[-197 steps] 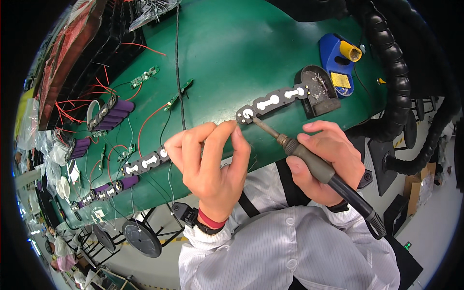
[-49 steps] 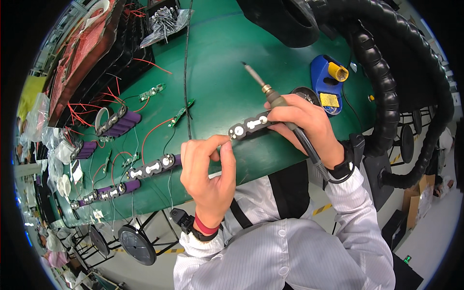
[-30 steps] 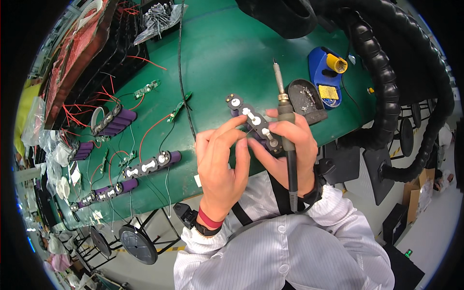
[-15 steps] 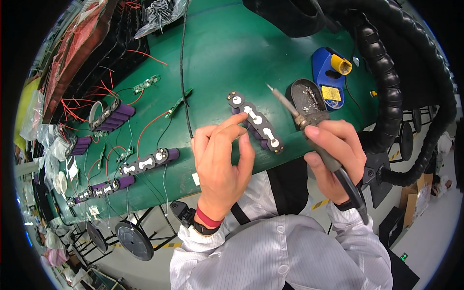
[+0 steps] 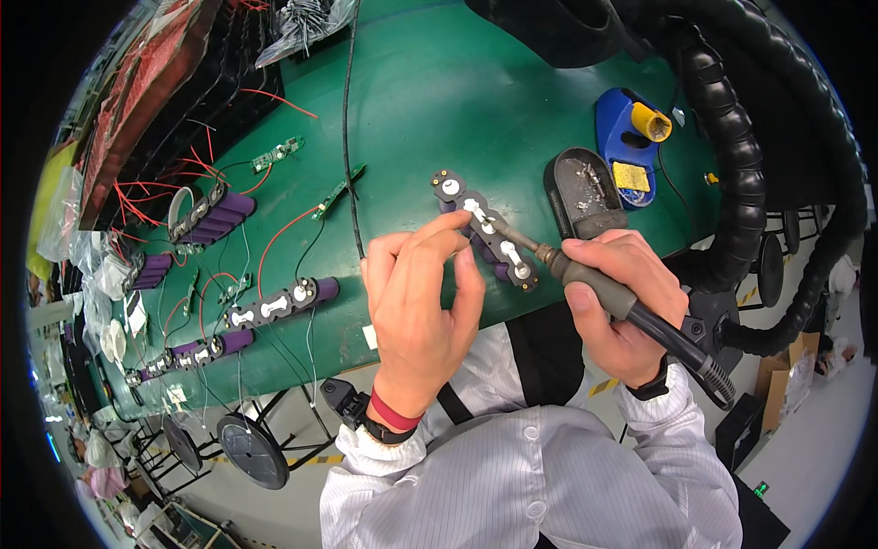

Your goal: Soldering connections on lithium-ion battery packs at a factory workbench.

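A battery pack [image 5: 483,216] of purple cells in a black holder, with white metal tabs on top, lies at a slant on the green bench. The fingertips of my left hand [image 5: 416,297] are at its near left side, steadying it, with the index tip by a middle tab. Fingers and thumb of my right hand [image 5: 626,306] close around the grey handle of a soldering iron [image 5: 599,291]. The iron's tip meets the top of the pack near the middle tab, just right of my left index finger.
A black tray [image 5: 585,188] with solder scraps and a blue iron stand [image 5: 611,137] with a yellow sponge stand right of the pack. More battery packs [image 5: 274,309] with wires lie at left, near a green circuit board [image 5: 277,156]. A black ribbed hose [image 5: 727,146] arches at right.
My right hand has lowered the soldering iron, swinging its tip from beyond the pack down onto a tab. My left hand stays nearly still at the pack.
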A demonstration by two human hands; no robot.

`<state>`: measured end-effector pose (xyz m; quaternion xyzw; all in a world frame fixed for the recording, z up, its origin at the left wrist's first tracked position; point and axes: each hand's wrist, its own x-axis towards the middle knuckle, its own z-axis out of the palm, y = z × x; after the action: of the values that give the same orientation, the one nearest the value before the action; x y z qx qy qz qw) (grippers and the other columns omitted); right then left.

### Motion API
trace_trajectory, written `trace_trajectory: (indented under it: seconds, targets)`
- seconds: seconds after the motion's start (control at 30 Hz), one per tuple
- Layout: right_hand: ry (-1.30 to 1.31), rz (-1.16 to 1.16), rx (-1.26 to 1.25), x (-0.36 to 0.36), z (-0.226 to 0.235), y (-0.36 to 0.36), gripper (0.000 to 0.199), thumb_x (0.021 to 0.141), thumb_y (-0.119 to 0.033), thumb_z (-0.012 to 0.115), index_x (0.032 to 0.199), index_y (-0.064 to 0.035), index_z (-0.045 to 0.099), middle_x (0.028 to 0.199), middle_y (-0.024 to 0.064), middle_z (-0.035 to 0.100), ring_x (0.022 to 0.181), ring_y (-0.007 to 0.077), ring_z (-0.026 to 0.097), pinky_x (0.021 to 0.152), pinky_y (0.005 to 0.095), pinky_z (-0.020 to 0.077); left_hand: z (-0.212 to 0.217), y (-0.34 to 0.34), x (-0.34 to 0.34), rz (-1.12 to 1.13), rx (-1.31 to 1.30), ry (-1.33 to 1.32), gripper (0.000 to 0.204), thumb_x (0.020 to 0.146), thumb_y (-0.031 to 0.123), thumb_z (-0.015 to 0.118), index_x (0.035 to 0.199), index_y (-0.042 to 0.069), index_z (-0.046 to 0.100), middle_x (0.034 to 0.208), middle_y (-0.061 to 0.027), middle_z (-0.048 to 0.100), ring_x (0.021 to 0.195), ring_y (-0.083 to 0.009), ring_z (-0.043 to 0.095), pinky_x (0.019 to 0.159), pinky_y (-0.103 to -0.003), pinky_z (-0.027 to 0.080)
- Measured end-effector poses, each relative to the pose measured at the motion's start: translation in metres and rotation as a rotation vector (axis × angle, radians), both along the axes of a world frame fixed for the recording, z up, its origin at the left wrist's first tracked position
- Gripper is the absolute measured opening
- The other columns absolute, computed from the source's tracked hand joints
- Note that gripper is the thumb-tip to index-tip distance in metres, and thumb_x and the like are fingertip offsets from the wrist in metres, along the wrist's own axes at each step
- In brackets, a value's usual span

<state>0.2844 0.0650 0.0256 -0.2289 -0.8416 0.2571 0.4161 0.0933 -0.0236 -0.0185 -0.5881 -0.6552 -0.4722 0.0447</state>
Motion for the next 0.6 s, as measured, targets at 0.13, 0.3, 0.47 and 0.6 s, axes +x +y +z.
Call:
trace_trajectory:
  seconds: [0.13, 0.3, 0.47, 0.6]
  targets:
    - [-0.002, -0.008, 0.008, -0.0013, 0.0015, 0.0003, 0.03, 0.081, -0.005, 0.082, 0.109, 0.0015, 0.076, 0.085, 0.0107, 0.075, 0.072, 0.0283, 0.07, 0.077, 0.0377, 0.0561, 0.0023, 0.0004, 0.0006, 0.006, 0.0, 0.0, 0.025, 0.081, -0.004, 0.075, 0.103, 0.006, 0.067, 0.116, -0.0041, 0.076, 0.089, -0.0258, 0.059, 0.08, -0.037, 0.043]
    - [-0.029, -0.021, 0.02, -0.002, 0.0041, -0.0007, 0.028, 0.081, -0.007, 0.083, 0.107, 0.0004, 0.076, 0.084, 0.0089, 0.075, 0.072, 0.0252, 0.07, 0.082, 0.0383, 0.0562, 0.0015, 0.002, 0.0007, 0.008, 0.008, 0.015, 0.024, 0.081, -0.003, 0.076, 0.102, 0.006, 0.068, 0.113, -0.0042, 0.075, 0.09, -0.0259, 0.06, 0.078, -0.037, 0.043]
    - [-0.07, -0.042, 0.028, -0.0032, 0.0077, -0.0014, 0.025, 0.081, -0.008, 0.082, 0.104, -0.0013, 0.077, 0.084, 0.0071, 0.076, 0.071, 0.023, 0.07, 0.086, 0.0389, 0.0555, 0.0067, 0.0036, 0.0031, 0.017, -0.021, 0.01, 0.019, 0.084, -0.007, 0.072, 0.1, 0.003, 0.066, 0.109, -0.0097, 0.077, 0.089, -0.0266, 0.064, 0.085, -0.037, 0.049]
    - [-0.07, -0.038, 0.05, -0.0043, 0.0078, -0.0018, 0.025, 0.08, -0.009, 0.082, 0.104, -0.0014, 0.077, 0.083, 0.0068, 0.075, 0.07, 0.023, 0.069, 0.086, 0.0391, 0.0555, 0.0071, 0.0035, 0.0018, 0.015, -0.02, 0.015, 0.019, 0.085, -0.006, 0.072, 0.099, 0.003, 0.066, 0.107, -0.0097, 0.077, 0.09, -0.0271, 0.065, 0.085, -0.038, 0.049]
